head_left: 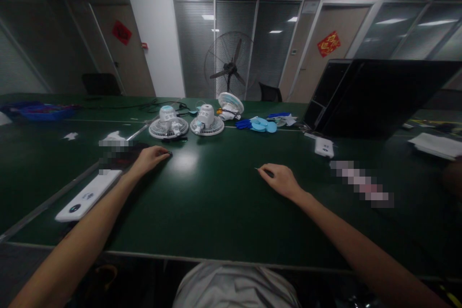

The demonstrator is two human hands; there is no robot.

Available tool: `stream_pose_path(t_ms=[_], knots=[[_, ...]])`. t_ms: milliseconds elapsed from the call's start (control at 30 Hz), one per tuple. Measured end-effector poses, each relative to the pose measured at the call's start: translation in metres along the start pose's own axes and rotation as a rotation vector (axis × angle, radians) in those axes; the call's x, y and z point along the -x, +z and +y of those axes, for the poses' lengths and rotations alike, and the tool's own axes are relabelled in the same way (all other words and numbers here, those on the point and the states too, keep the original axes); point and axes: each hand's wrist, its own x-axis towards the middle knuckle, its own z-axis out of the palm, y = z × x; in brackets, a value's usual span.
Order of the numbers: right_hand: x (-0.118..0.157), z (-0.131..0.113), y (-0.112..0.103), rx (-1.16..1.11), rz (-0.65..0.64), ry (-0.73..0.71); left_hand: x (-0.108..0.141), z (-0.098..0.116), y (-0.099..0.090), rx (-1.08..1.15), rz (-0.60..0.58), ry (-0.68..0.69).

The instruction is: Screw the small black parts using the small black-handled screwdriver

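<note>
My left hand (151,159) rests low over the green table, its fingers pinched on a small dark piece (170,153) too small to name. On the other side, my right hand (281,179) pinches a thin, pale, pin-like piece (256,168) between thumb and fingertip. Beyond the left hand, two white fan heads (168,122) (207,120) lie with their grilles down. Behind them a third fan head (231,105) leans tilted. A light blue fan blade (263,124) lies to their right, against a dark blue item (243,124).
A white device (88,196) lies beside my left forearm. A smaller white device (324,147) sits before a large black monitor (382,98) at right. At far left is a blue tray (46,112). White papers (436,146) lie at far right. Cables run along the back.
</note>
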Motion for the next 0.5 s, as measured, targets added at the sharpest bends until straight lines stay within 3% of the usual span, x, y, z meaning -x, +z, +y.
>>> stream_pose_path(t_ms=[100, 367, 500], knots=[[0.002, -0.006, 0.0, -0.01, -0.011, -0.012, 0.007, 0.029, 0.009, 0.043, -0.11, 0.049], [0.011, -0.061, 0.007, -0.109, -0.126, -0.267, 0.059, 0.166, 0.06, 0.239, -0.412, 0.396], [0.015, -0.075, 0.011, -0.061, -0.121, -0.344, 0.081, 0.2, 0.08, 0.29, -0.443, 0.484]])
